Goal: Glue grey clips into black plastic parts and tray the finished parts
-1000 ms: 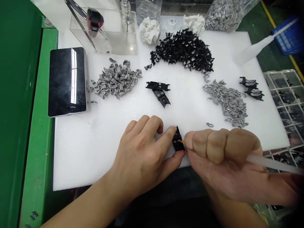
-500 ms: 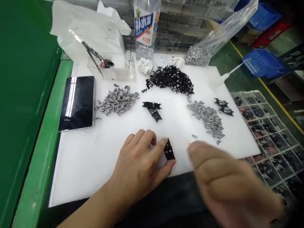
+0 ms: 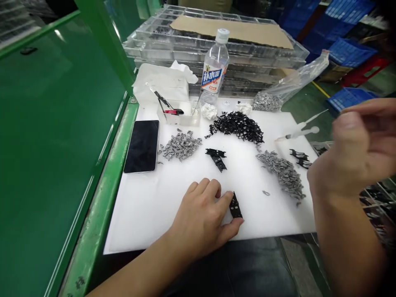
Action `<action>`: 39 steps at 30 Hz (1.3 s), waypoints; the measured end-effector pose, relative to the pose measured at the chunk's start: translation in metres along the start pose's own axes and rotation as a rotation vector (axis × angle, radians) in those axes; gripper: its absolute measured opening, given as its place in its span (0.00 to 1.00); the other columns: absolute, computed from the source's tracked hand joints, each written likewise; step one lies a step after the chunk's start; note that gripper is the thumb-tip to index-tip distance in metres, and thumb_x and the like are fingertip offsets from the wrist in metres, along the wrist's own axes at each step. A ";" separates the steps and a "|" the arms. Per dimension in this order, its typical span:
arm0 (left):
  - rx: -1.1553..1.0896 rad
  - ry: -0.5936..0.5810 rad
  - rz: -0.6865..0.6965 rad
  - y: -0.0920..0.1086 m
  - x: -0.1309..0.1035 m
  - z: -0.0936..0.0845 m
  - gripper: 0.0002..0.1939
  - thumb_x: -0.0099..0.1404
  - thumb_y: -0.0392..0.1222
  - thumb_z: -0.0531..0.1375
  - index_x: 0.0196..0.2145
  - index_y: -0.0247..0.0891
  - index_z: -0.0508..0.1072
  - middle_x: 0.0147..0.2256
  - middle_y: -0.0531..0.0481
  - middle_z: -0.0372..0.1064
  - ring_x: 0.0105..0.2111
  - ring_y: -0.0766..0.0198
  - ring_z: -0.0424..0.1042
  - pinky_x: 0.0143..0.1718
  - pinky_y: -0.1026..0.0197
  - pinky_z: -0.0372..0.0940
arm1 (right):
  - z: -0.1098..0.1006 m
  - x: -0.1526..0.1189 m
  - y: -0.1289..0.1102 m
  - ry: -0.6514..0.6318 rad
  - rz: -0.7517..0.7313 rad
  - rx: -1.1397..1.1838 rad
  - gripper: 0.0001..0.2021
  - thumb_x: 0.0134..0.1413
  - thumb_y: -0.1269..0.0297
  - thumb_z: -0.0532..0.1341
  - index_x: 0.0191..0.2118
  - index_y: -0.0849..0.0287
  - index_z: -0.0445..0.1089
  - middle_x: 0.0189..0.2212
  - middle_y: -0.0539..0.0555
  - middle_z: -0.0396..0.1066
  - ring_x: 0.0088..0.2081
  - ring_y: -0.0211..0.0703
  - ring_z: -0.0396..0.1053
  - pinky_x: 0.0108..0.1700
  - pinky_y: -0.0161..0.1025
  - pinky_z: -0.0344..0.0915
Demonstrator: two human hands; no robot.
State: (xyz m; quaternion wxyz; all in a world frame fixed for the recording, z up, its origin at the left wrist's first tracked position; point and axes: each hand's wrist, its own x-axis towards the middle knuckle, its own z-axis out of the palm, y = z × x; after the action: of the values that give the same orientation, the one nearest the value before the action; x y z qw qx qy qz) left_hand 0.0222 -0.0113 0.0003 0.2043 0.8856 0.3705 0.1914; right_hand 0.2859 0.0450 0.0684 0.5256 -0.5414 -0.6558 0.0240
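My left hand [image 3: 213, 216] rests on the white board with its thumb and index finger closed on the ends of a black plastic part [image 3: 236, 206]. The part lies on the board, with small slots along it. My right hand [image 3: 355, 148] is raised off the board at the right edge, smeared by motion. Its thumb and fingers look apart, and I see nothing in them; the fingertips run out of view. Two similar black plastic parts [image 3: 219, 162] lie touching behind my left hand. A single grey piece [image 3: 266, 193] lies to the right of the held part.
Piles of grey pieces [image 3: 182, 145], black pieces [image 3: 238, 126] and more grey pieces [image 3: 283, 173] cover parts of the board. A black-screened tablet [image 3: 141, 146] lies left. Behind stand a bottle [image 3: 215, 70], a clear tray [image 3: 185, 119] with tweezers and stacked clear cases [image 3: 247, 53].
The view has tilted up and turned left, showing more of the stacked cases. My right hand has risen and moved right, away from the board. My left hand keeps its hold on the black part.
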 end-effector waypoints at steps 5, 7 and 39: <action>0.001 0.021 0.010 0.000 0.001 0.000 0.23 0.71 0.56 0.63 0.55 0.40 0.77 0.42 0.43 0.67 0.40 0.49 0.66 0.38 0.46 0.63 | 0.066 -0.004 -0.055 -0.702 -0.198 -0.103 0.05 0.65 0.68 0.62 0.42 0.56 0.76 0.40 0.56 0.71 0.40 0.48 0.69 0.43 0.46 0.62; -0.003 0.032 0.013 0.000 0.001 -0.001 0.23 0.70 0.56 0.63 0.55 0.39 0.77 0.43 0.42 0.68 0.41 0.48 0.66 0.38 0.46 0.64 | 0.097 0.000 -0.057 -0.849 -0.239 -0.153 0.07 0.67 0.69 0.61 0.43 0.58 0.77 0.42 0.56 0.71 0.40 0.46 0.69 0.41 0.44 0.61; -0.003 0.000 0.021 -0.002 0.001 0.000 0.21 0.73 0.55 0.62 0.55 0.39 0.75 0.43 0.44 0.67 0.40 0.51 0.65 0.39 0.47 0.62 | -0.044 -0.113 -0.028 -0.777 0.038 -0.177 0.17 0.69 0.72 0.60 0.59 0.47 0.71 0.50 0.53 0.76 0.49 0.43 0.78 0.49 0.38 0.76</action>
State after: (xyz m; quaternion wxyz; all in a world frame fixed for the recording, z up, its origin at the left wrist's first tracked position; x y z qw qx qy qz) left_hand 0.0215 -0.0094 -0.0001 0.2036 0.8892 0.3610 0.1940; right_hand 0.2823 -0.0731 0.0301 0.1893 -0.5473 -0.7951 0.1799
